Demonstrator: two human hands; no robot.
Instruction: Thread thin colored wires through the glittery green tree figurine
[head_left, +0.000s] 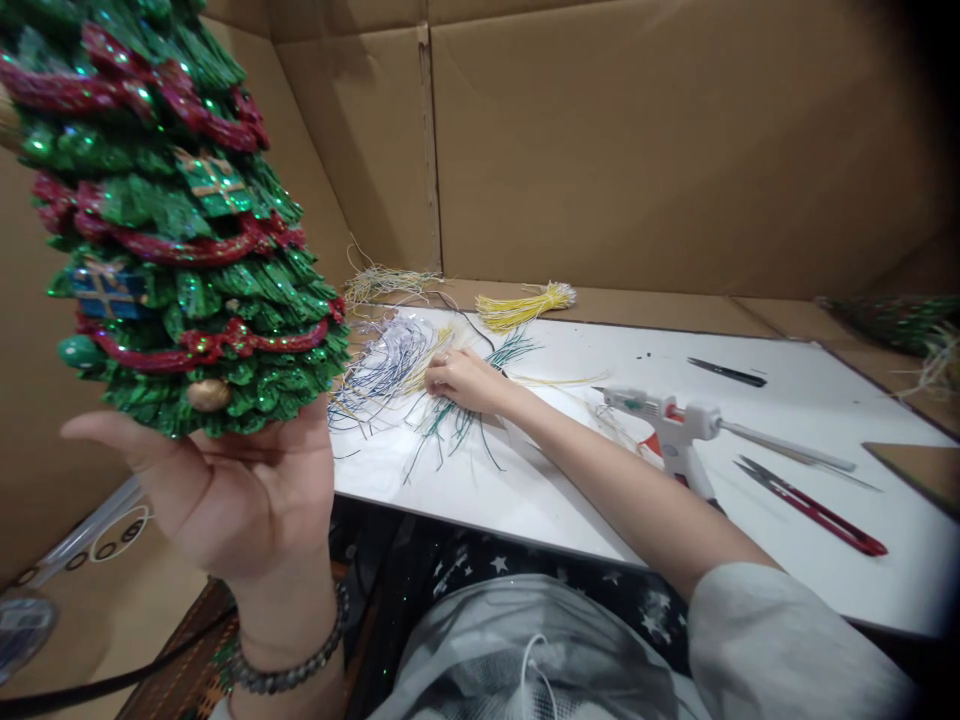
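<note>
A green Christmas tree figurine point(187, 230) with glitter, red garlands and small presents fills the upper left. It rests on the upturned palm of my left hand point(240, 490), which holds it up from below; its top is cut off by the frame. On the white board, my right hand point(465, 380) reaches in among thin wires with its fingers curled together. Green wires point(450, 430) spread under and around it. Blue and white wires point(382, 365) lie just left of its fingers, with loose yellow wires point(431, 365) close by. Its fingertips are partly hidden.
A bundle of yellow wires point(525, 305) lies at the board's back edge. To the right are a white glue gun point(675, 430), red-handled snips point(814, 508) and a black cutter point(727, 372). Cardboard walls point(675, 150) enclose the back. Another glittery green piece point(892, 322) is far right.
</note>
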